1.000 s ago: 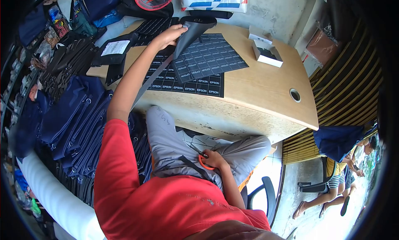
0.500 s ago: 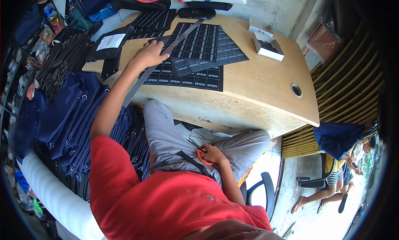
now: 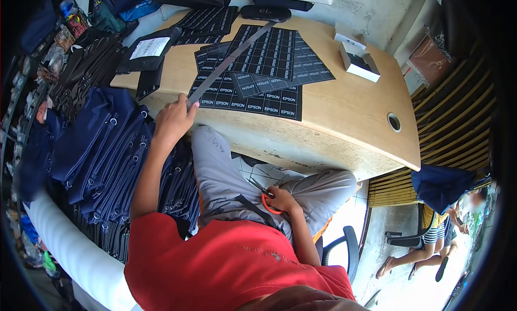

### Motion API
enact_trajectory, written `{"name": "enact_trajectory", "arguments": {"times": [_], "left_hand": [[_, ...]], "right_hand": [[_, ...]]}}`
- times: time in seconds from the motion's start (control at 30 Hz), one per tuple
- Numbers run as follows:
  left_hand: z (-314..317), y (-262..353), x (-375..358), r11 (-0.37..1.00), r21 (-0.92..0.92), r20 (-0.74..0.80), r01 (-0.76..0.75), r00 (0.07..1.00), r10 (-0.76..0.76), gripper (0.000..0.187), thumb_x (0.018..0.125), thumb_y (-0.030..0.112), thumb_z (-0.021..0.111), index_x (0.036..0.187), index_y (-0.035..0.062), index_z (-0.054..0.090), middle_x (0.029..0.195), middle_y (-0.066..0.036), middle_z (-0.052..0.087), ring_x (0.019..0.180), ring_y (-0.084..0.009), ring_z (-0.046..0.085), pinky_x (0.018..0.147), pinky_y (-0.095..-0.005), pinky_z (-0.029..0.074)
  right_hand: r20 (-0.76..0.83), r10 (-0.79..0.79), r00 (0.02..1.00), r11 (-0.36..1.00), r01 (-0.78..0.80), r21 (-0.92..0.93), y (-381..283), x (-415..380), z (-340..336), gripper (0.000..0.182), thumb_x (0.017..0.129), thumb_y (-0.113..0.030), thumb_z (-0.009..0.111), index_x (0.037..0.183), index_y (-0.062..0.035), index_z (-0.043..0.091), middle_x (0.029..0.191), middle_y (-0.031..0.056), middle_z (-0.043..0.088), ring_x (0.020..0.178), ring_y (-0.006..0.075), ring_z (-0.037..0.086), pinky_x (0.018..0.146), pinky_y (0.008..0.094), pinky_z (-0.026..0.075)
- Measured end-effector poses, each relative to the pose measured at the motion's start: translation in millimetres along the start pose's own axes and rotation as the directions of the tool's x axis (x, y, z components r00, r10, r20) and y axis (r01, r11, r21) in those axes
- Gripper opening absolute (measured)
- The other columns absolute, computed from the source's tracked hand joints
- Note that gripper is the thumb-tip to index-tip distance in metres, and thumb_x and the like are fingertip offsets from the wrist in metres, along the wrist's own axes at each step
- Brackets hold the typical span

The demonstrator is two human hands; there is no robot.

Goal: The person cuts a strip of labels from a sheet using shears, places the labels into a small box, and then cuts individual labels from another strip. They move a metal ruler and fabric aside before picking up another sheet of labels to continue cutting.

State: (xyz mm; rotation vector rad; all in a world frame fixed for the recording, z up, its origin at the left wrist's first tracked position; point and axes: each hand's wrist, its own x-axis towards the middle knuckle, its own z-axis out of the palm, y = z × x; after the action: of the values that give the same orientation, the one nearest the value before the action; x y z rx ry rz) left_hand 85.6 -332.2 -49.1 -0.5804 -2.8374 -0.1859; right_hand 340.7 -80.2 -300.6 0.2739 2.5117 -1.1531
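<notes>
My left hand [image 3: 175,117] is at the front edge of the table, thumb and fingers closed on the near end of a long flat grey strap [image 3: 231,61]. From there the strap runs diagonally over black sheets of EPSON labels [image 3: 264,105] to a black case [image 3: 265,13] marked "GL" at the back. Low over my lap, my right hand [image 3: 281,199] grips orange-handled scissors [image 3: 267,199], with the blades pointing up and left. A dark strap [image 3: 250,209] lies across my grey trousers beside them.
Navy bags with metal rings [image 3: 102,155] are stacked left of the table [image 3: 344,109]. A white roll [image 3: 75,246] lies below them. An open white box [image 3: 359,63] sits at right on the tabletop. A person [image 3: 431,235] sits outside at the right.
My left hand has slid down along the strap from the label sheets to the table's front edge. The right hand stays on the scissors; the view has shifted slightly.
</notes>
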Motion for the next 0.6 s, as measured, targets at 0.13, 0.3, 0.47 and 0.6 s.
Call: {"name": "enact_trajectory", "arguments": {"times": [0.13,0.3,0.47,0.6], "left_hand": [[27,-22,13,0.864,-0.497,0.044,-0.079,0.992,0.117,0.032,0.091,0.033,0.064,0.088,0.0027,0.055,0.058,-0.002,0.05,0.049,-0.0166,0.048,0.049,-0.0345,0.043],[8,-8,6,0.655,-0.733,0.262,0.181,0.965,0.025,0.031,0.089,0.029,0.068,0.08,0.0024,0.055,0.061,0.003,0.046,0.053,-0.0053,0.039,0.046,-0.0268,0.031],[11,-15,6,0.642,-0.735,0.289,0.218,0.957,0.007,0.034,0.088,0.03,0.069,0.083,-0.0016,0.057,0.064,0.0,0.051,0.059,-0.0082,0.042,0.053,-0.0289,0.035],[15,-30,14,0.703,-0.705,0.156,0.095,0.987,0.022,0.031,0.09,0.031,0.068,0.081,0.0054,0.053,0.059,0.006,0.041,0.047,-0.0018,0.034,0.039,-0.0236,0.024]], "right_hand": [[0.013,0.014,1.0,1.0,-0.014,-0.007,-4,-2,-1,0.049,0.078,-0.038,0.067,0.114,-0.006,0.063,0.103,0.0237,0.067,0.1,0.0393,0.064,0.087,0.0429,0.049],[0.001,0.008,1.0,1.0,-0.008,-0.005,0,-1,2,0.048,0.077,-0.038,0.068,0.113,-0.0061,0.063,0.102,0.0237,0.068,0.098,0.0396,0.064,0.086,0.0432,0.049],[0.004,0.015,1.0,1.0,-0.015,0.0,-3,-2,0,0.048,0.077,-0.037,0.068,0.114,-0.0056,0.063,0.102,0.024,0.067,0.098,0.04,0.064,0.086,0.0434,0.049],[-0.002,0.01,1.0,1.0,-0.01,0.001,-3,-1,0,0.049,0.077,-0.036,0.068,0.114,-0.0053,0.062,0.102,0.0241,0.067,0.099,0.04,0.064,0.086,0.0433,0.049]]}}
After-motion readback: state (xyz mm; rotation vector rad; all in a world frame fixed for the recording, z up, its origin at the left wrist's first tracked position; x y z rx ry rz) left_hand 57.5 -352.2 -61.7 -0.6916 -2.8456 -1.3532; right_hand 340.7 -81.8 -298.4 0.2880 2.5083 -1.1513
